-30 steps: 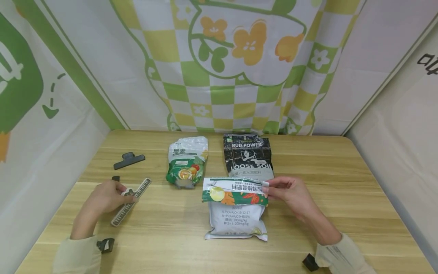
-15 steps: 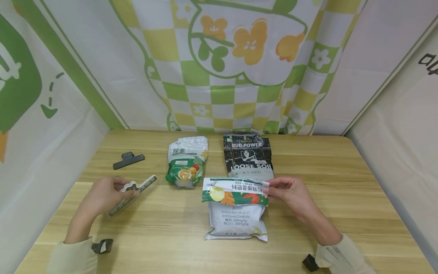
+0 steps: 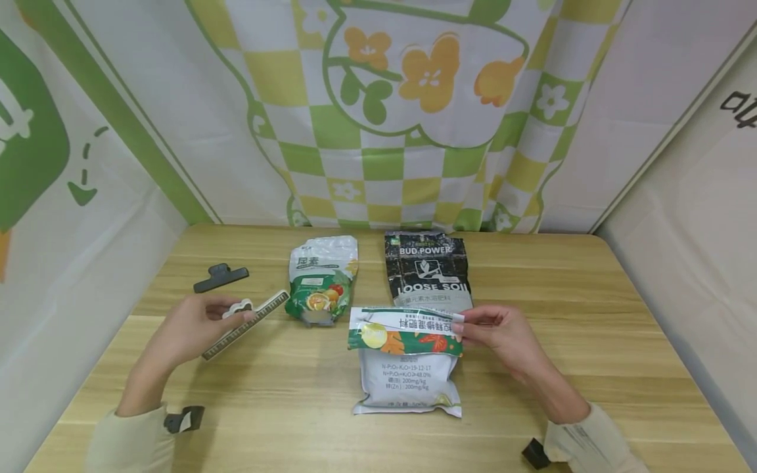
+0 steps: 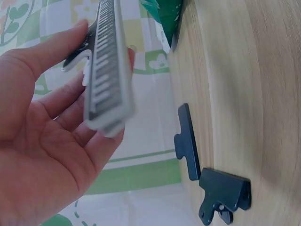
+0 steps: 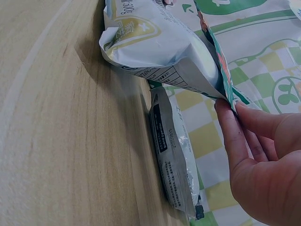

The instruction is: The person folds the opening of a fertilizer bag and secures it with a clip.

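Note:
My left hand (image 3: 190, 330) pinches a long bag clip (image 3: 264, 316) printed with piano keys, thumb on its near side and fingers behind. In the left wrist view the piano-key clip (image 4: 107, 70) is tilted and apart from the table. At the front centre lies a white fertilizer bag (image 3: 408, 384), its green-and-white top (image 3: 384, 335) folded down over the front. My right hand (image 3: 503, 334) pinches the right end of that fold between thumb and fingers. The right wrist view shows the fingertips on the fold's corner, with the white bag (image 5: 155, 42) bulging beside it.
A green-and-white bag (image 3: 322, 279) lies at the back, left of a black soil bag (image 3: 427, 263). Left of them sits a black bag clip (image 3: 221, 278). A second black clip (image 4: 225, 190) shows near it in the left wrist view. A curtain (image 3: 402, 164) hangs behind the table.
My left hand has lifted the piano-key clip and carried it rightward and away from me, toward the green-and-white bag. My right hand has stayed on the fold.

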Tool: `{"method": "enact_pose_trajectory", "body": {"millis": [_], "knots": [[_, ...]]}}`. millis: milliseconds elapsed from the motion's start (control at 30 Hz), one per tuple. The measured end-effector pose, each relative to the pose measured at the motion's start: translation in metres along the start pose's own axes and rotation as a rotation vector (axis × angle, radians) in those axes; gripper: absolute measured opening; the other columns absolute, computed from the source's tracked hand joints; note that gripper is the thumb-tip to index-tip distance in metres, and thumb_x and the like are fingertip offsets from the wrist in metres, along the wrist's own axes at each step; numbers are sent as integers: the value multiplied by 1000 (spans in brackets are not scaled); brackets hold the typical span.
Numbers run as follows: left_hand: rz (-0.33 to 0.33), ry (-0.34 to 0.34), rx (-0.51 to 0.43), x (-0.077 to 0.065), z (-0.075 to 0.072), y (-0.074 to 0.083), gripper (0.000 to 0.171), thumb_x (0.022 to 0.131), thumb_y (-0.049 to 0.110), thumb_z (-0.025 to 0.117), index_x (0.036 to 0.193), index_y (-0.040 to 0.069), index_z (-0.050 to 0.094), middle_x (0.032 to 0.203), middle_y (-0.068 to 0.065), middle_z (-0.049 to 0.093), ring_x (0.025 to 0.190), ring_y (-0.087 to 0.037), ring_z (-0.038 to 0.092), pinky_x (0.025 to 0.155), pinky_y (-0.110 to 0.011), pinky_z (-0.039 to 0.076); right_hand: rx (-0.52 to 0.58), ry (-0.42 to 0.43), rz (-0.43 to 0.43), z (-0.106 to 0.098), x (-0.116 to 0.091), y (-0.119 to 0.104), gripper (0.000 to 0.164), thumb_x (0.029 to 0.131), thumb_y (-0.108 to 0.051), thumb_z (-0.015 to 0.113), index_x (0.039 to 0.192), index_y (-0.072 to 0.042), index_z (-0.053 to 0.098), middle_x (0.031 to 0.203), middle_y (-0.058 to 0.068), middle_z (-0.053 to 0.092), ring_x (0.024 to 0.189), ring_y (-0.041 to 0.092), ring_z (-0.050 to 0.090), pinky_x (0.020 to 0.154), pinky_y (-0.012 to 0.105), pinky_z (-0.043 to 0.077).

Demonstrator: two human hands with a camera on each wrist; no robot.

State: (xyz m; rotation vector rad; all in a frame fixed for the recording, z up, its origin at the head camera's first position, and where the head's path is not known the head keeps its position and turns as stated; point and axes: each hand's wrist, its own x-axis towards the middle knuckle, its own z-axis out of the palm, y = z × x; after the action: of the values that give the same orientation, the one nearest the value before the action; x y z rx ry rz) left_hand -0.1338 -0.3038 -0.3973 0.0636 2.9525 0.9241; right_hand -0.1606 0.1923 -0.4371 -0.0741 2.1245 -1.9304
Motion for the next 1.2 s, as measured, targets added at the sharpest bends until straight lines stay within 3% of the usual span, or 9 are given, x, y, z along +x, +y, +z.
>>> {"method": "enact_pose_trajectory", "body": {"millis": [433, 700, 933, 1200], "knots": [[5, 61, -39, 7, 3, 23, 49, 89, 50, 82, 110, 6, 78, 102, -12, 80, 90, -19, 74, 67, -29, 54, -2, -6, 6, -1, 0, 0, 21, 89, 1, 79, 109, 6, 75, 97, 0, 80, 87, 13, 79, 84, 33, 66], [69, 108, -66, 15, 7, 41, 43, 91, 49, 80, 107, 9, 77, 98, -10, 79, 88, -18, 74, 69, -30, 56, -7, -2, 1, -1, 0, 1, 22, 89, 1, 79, 110, 6, 75, 97, 0, 80, 88, 13, 79, 83, 33, 66], [82, 114, -79, 22, 10, 60, 44, 92, 52, 79, 108, 11, 77, 102, -10, 79, 92, -22, 74, 74, -32, 56, -3, -6, -5, -1, 0, 0, 20, 90, 1, 79, 109, 5, 75, 95, -3, 79, 87, 12, 79, 82, 32, 66], [149, 110, -156, 32, 18, 83, 34, 93, 45, 80, 106, 13, 77, 106, -8, 78, 89, -18, 73, 77, -31, 58, 2, -8, -11, -1, 0, 1, 19, 89, 1, 79, 108, 5, 76, 94, -3, 80, 86, 12, 79, 82, 33, 66]]}}
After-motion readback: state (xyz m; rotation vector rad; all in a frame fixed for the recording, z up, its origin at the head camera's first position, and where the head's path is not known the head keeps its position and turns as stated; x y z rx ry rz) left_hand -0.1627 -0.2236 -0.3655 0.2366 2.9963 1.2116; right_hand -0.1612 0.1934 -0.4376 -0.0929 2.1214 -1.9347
